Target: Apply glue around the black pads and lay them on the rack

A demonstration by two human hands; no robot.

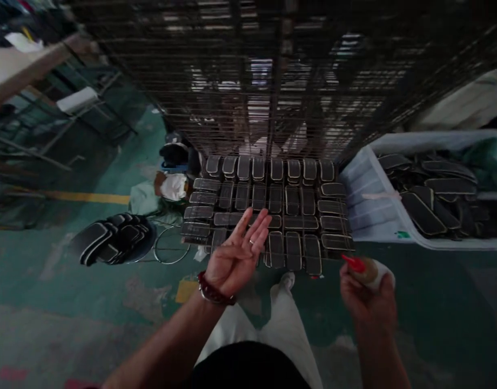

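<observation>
"So, what to make of the left hand (232,262)?"

"Wide open, palm turned up, fingers stretched out and slightly apart, above the near rows of dark pieces (294,251). Grips nothing visible. Perhaps raised for clearance over the rows."

"And the right hand (370,310)?"

"Closed around a bottle (372,270), just beside the near right corner of the rows. Holds it tilted almost flat, red nozzle (355,263) toward the rows. Probably gripped by the body to leave the nozzle free. Touching the corner or not? Cannot tell."

"Why such neat rows?"

"Hard to be sure. Lie flat on a wire shelf at the foot of the rack (232,94), some lengthwise, some crosswise, close together with narrow gaps. Maybe turned both ways to fit more on, maybe spread to leave each face uncovered."

"Any more like them?"

"Yes, on both sides. Tumbled loosely in the white bin (357,202) to the right, heaped in a pile (114,237) to the left, on a round support mostly hidden from view. Likely set near for easy reach, and stacked rather than laid out to save room. Too dark to count."
</observation>
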